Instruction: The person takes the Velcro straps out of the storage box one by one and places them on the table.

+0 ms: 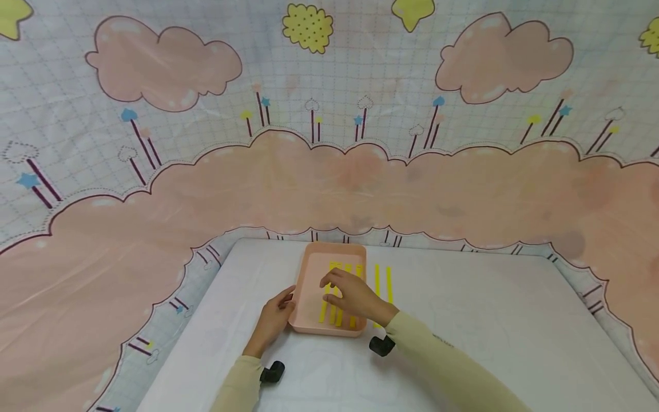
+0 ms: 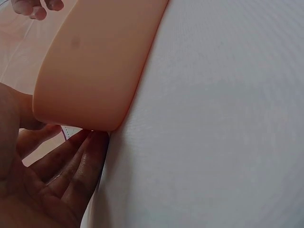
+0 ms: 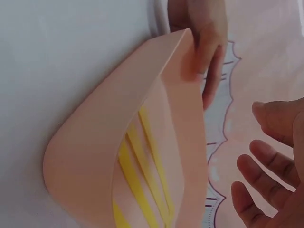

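A shallow peach-pink tray [image 1: 305,274] lies on the white table. Inside it are several narrow yellow strips [image 1: 322,312], roughly side by side; the right wrist view shows some of the strips [image 3: 137,185] past the tray wall. My left hand [image 1: 274,320] touches the tray's left side, its fingers against the outer wall in the left wrist view. Over the tray hovers my right hand [image 1: 355,296], fingers spread and a little bent, holding nothing; it hides part of the strips. Two more yellow strips [image 1: 389,286] lie on the table just right of the tray.
The white table [image 1: 489,320] extends to both sides of the tray. A patterned cloth [image 1: 360,189] with clouds and stars hangs behind and around it. Each wrist carries a small black camera [image 1: 381,345].
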Tool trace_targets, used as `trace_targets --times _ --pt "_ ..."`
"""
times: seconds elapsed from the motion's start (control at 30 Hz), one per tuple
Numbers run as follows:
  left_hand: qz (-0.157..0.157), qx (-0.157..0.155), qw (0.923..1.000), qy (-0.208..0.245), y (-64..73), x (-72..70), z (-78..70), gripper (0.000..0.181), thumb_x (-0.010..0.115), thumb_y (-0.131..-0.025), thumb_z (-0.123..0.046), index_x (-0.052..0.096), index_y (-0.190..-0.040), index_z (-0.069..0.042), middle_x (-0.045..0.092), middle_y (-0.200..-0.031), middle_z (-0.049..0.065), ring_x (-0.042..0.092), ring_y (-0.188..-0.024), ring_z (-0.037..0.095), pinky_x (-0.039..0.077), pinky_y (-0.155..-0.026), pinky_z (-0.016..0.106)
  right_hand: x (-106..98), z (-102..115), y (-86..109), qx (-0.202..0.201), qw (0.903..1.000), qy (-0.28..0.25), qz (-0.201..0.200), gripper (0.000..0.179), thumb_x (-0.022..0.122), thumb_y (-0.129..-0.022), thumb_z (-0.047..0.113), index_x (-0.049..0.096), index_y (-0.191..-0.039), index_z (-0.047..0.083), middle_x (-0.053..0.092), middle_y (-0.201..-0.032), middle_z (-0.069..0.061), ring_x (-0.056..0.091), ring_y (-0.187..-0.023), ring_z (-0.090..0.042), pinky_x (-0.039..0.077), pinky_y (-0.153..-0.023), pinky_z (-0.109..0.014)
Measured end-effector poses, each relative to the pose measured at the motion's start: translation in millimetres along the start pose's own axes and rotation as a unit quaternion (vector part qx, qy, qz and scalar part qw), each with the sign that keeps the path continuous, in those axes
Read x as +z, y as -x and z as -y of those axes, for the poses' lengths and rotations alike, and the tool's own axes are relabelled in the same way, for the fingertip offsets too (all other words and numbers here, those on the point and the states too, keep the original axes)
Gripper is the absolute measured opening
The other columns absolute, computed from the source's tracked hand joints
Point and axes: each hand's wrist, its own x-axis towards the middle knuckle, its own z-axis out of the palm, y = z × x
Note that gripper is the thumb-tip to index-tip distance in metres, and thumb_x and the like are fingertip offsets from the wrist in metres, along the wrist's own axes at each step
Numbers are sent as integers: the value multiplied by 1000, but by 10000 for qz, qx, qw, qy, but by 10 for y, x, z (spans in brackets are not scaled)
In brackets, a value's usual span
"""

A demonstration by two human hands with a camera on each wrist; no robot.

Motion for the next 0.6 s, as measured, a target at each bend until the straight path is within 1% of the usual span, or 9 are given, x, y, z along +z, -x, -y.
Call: trace_targets --times 0.17,0.23,0.33,0.47,0.6 --pt "7 0 10000 -12 -1 3 -4 45 55 -97 -9 53 -142 -9 62 -131 22 62 -117 35 52 -98 48 17 18 -47 80 9991 273 317 27 67 -94 26 62 -119 16 61 -124 2 61 -112 -15 52 -98 -32" --pt "1 4 10000 -19 1 1 -9 45 56 -97 -9 53 -142 -9 62 -131 22 62 -117 35 52 -98 48 20 24 -69 21 9986 374 382 27 67 -94 25 62 -119 15 60 -125 1 60 -114 -16 52 -100 -32" --pt "2 9 10000 -12 4 -2 -17 45 55 -97 -8 53 -142 -9 62 -130 22 63 -117 35 52 -98 48 17 27 -102 -180 9963 717 431 26 67 -94 25 63 -118 16 61 -123 1 60 -112 -16 52 -99 -32" --pt "-2 -13 10000 18 4 -6 -28 45 56 -97 -8 53 -141 -9 63 -129 22 63 -117 34 52 -98 47 2 21 -141 -558 9897 1246 430 24 69 -93 25 64 -115 17 62 -117 1 61 -105 -16 53 -93 -32" --pt "-3 56 10000 10 11 -17 -49 45 56 -96 -7 54 -141 -8 63 -128 23 63 -115 35 53 -96 47 -19 7 -189 -761 9841 1519 524 23 69 -92 23 65 -114 16 62 -116 1 60 -104 -17 53 -92 -33"
